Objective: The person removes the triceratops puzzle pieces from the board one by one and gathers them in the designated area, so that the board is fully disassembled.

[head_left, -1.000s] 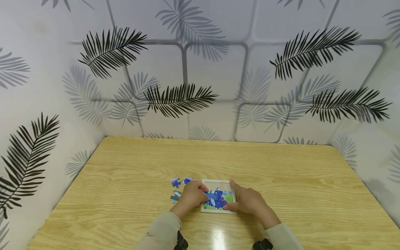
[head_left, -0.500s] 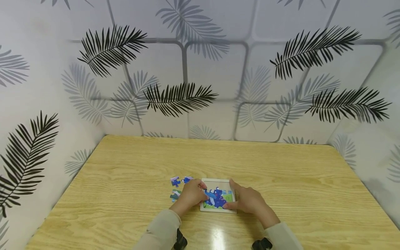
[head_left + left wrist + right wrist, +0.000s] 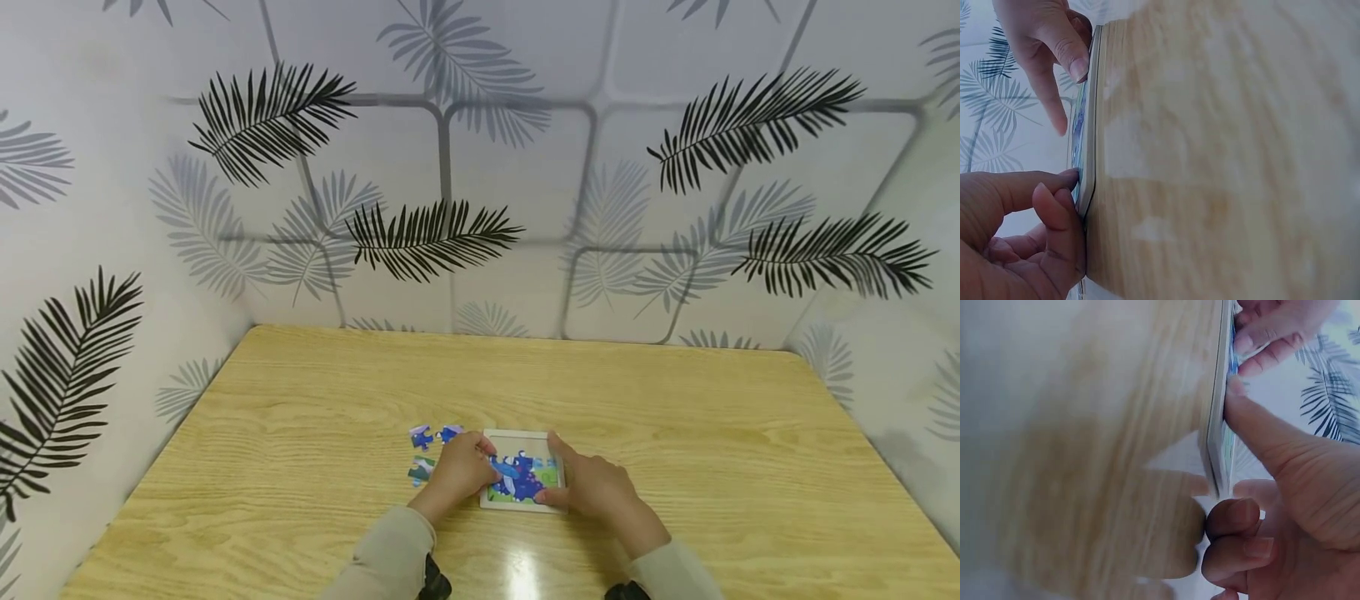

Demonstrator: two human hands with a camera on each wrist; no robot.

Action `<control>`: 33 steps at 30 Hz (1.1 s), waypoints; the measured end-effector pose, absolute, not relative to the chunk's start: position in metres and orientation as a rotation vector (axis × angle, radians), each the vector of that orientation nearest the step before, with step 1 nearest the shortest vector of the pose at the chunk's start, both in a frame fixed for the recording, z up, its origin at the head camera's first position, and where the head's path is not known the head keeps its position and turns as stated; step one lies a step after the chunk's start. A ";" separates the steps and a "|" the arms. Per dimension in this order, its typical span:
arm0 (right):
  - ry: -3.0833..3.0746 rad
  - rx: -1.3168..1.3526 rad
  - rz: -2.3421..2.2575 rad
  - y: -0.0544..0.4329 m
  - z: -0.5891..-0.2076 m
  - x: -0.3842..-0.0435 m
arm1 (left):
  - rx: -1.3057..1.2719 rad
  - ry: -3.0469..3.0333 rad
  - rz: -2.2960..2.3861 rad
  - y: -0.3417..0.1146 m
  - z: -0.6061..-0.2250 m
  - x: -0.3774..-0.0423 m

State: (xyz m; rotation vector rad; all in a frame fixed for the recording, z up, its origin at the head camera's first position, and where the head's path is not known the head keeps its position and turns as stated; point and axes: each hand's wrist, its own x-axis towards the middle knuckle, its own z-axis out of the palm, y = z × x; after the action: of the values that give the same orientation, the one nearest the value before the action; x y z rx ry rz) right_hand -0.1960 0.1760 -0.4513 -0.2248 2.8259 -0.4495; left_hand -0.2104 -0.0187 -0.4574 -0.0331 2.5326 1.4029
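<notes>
The left hand (image 3: 461, 467) is pinching a blue piece (image 3: 507, 470) toward the frame's (image 3: 519, 507) nine o'clock, the right hand (image 3: 597, 487) gripping three o'clock.

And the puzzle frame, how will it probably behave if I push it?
The frame would likely slide rather than tip, because it lies thin and flat on the table. It is probably stiff: its edges look straight.

Soft, fairly even light filled the head view, leaving a white glare on the table (image 3: 300, 392) at bottom centre. The wrist views looked dimmer and hazier, the table blurred there.
</notes>
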 end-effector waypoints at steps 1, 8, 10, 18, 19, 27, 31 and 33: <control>2.833 -0.230 -0.414 0.175 -0.451 -0.195 | -0.038 2.527 1.408 -0.019 -0.458 -0.210; 2.901 -0.437 -0.206 0.167 -0.446 -0.187 | -0.026 2.514 1.426 -0.018 -0.458 -0.209; 2.919 -0.513 -0.161 0.167 -0.446 -0.184 | -0.005 2.522 1.428 -0.018 -0.458 -0.208; 2.859 -0.593 -0.339 0.171 -0.447 -0.181 | 0.006 2.530 1.441 -0.018 -0.457 -0.208; 2.837 -0.594 -0.380 0.171 -0.447 -0.181 | 0.007 2.529 1.442 -0.018 -0.457 -0.208; 2.698 -0.574 -0.578 0.176 -0.445 -0.182 | 0.133 2.610 1.347 -0.025 -0.457 -0.212; 2.686 -0.553 -0.568 0.176 -0.445 -0.184 | 0.173 2.595 1.332 -0.028 -0.455 -0.216; 2.681 -0.542 -0.566 0.177 -0.446 -0.184 | 0.192 2.587 1.323 -0.030 -0.455 -0.217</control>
State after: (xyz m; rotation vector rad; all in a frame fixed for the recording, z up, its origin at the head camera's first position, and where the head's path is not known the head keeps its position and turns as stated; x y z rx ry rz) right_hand -0.1843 0.1766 -0.4457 -0.5420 2.6806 -0.5661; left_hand -0.2174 -0.0301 -0.4547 0.1918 2.5871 1.3232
